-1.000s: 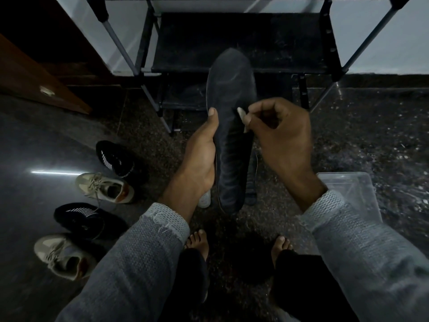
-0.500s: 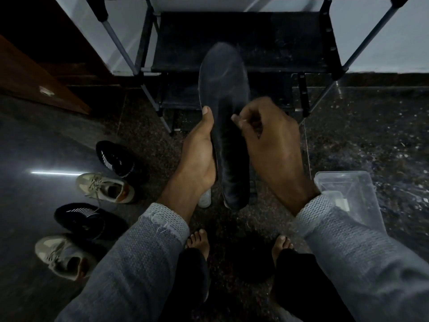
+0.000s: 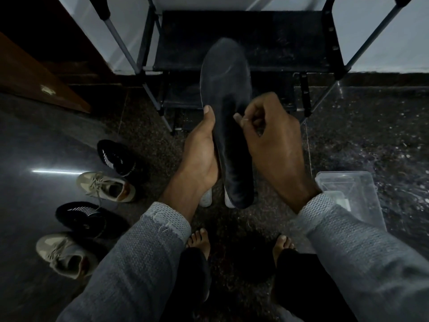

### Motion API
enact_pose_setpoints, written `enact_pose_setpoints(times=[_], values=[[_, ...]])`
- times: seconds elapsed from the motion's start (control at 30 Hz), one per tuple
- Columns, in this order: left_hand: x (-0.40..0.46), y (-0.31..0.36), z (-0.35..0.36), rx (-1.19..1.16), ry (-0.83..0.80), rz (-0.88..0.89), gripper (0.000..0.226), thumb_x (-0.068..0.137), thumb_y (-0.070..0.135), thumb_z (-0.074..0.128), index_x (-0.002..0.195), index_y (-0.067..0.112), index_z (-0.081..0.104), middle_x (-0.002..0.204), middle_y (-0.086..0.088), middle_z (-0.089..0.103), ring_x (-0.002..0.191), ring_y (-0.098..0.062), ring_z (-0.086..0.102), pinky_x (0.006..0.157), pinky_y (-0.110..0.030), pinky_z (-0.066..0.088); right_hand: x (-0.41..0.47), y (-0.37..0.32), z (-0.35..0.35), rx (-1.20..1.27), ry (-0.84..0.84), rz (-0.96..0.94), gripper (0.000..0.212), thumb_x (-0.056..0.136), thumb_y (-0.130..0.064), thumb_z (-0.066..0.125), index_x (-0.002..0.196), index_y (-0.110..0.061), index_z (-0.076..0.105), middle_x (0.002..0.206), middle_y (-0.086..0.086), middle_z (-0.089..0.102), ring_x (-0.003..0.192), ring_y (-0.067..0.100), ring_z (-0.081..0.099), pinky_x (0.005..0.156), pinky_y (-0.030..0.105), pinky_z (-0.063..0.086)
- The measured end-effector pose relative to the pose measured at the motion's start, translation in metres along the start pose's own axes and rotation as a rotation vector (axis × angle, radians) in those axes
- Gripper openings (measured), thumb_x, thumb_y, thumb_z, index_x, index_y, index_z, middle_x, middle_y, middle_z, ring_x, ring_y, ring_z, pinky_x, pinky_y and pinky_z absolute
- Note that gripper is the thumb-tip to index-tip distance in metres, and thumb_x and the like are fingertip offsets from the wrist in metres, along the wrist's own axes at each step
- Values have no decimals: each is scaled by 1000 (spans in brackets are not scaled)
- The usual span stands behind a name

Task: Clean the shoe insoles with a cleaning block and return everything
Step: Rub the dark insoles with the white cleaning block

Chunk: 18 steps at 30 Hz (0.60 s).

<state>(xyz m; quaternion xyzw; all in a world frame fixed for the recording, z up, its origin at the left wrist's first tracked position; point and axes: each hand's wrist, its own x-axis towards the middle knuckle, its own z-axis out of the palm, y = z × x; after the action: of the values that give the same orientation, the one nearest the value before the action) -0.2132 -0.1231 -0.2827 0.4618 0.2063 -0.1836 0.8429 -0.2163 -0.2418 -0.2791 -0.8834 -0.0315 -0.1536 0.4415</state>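
Note:
A long dark insole (image 3: 226,73) stands upright in front of me, toe end up before the shoe rack. My left hand (image 3: 199,156) grips its left edge, thumb on the front face. My right hand (image 3: 274,140) has its fingers curled and its fingertips pinched together against the insole's right edge at mid-length. The small pale cleaning block seen earlier between those fingers is now hidden by them.
A clear plastic box (image 3: 352,189) lies on the floor to the right. Two black shoes (image 3: 116,158) and two beige sneakers (image 3: 104,187) line the floor on the left. A black shoe rack (image 3: 278,38) stands ahead, a wooden door (image 3: 34,84) far left. My bare feet are below.
My right hand has moved left onto the insole, and the pale block has gone out of sight behind its fingers. The insole has shifted slightly left and up.

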Motion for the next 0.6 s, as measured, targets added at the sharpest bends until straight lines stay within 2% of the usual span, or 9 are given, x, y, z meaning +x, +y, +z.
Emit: enact_pose_setpoints(times=[0.17, 0.27, 0.4, 0.47, 0.6], values=[[-2, 2, 1, 45, 42, 21, 50, 101, 46, 36, 112, 7, 65, 107, -11, 73, 96, -19, 71, 74, -27, 58, -17, -15, 10, 25, -114, -78, 10, 92, -14, 63, 94, -16, 53, 78, -7, 60, 70, 8, 58, 61, 34, 52], [-2, 2, 0, 50, 28, 16, 50, 102, 47, 35, 117, 8, 63, 111, -10, 72, 101, -19, 70, 79, -28, 58, -13, -13, 11, 15, -92, -95, 9, 92, -16, 62, 94, -15, 53, 78, -7, 60, 70, 8, 58, 61, 35, 52], [-2, -1, 0, 5, -36, -30, 53, 102, 49, 31, 123, 11, 61, 121, -13, 67, 112, -25, 65, 92, -37, 53, 3, 0, 0, 9, 2, -27, 14, 92, -18, 65, 92, -14, 52, 78, -12, 58, 71, -1, 57, 63, 27, 52], [-1, 0, 0, 5, -37, -25, 52, 102, 49, 30, 121, 11, 62, 120, -13, 68, 111, -25, 65, 90, -36, 54, 1, -3, 1, 24, -4, -9, 14, 91, -17, 66, 92, -15, 53, 77, -12, 59, 72, -2, 58, 64, 25, 52], [-1, 1, -2, 44, 8, 19, 52, 103, 45, 33, 119, 5, 62, 113, -13, 71, 102, -20, 70, 77, -26, 57, -12, -16, 11, 49, -98, -68, 11, 89, -13, 65, 93, -14, 55, 77, -7, 61, 69, 7, 59, 62, 35, 53]])
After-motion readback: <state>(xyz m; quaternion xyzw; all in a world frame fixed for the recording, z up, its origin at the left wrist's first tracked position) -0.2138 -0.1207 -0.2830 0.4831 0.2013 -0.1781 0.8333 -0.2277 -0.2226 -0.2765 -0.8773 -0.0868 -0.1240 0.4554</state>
